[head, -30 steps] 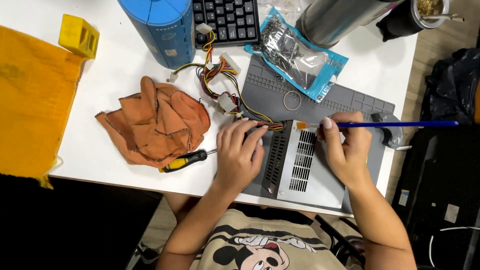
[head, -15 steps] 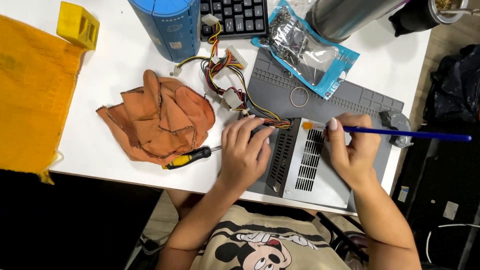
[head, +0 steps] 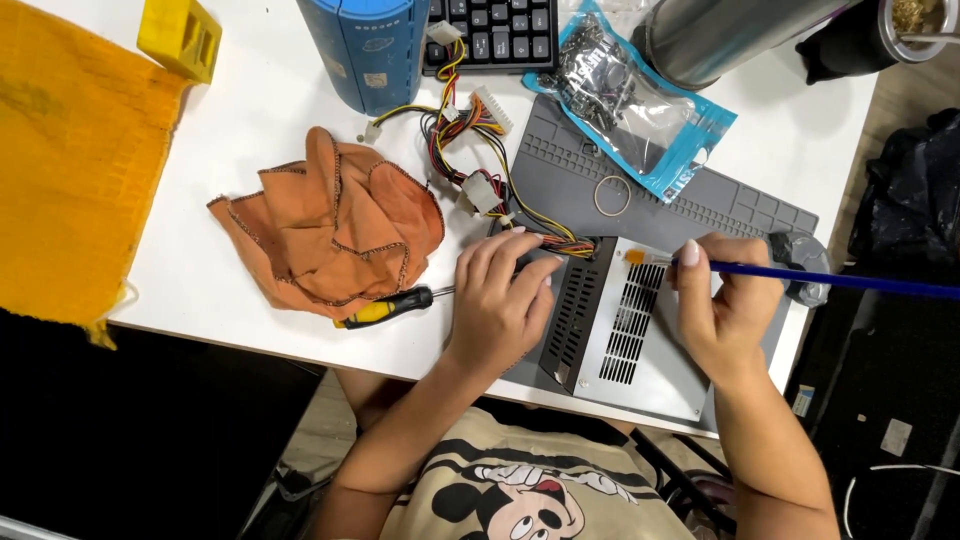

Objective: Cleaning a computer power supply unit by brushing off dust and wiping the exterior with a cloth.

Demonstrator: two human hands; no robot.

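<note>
change: since a second ago both hands keep their places on the unit; the brush barely shifts.
left hand [head: 497, 302]: fingers spread flat, pressing the dark side of the power supply [head: 625, 325].
right hand [head: 725, 305]: pinching a blue brush [head: 800, 273], orange tip at the vent slots.
power supply: on the grey mat [head: 650, 190], wires [head: 480, 150] trailing up-left.
nearby: screwdriver [head: 385, 308] beside an orange cloth [head: 330, 232].
</note>
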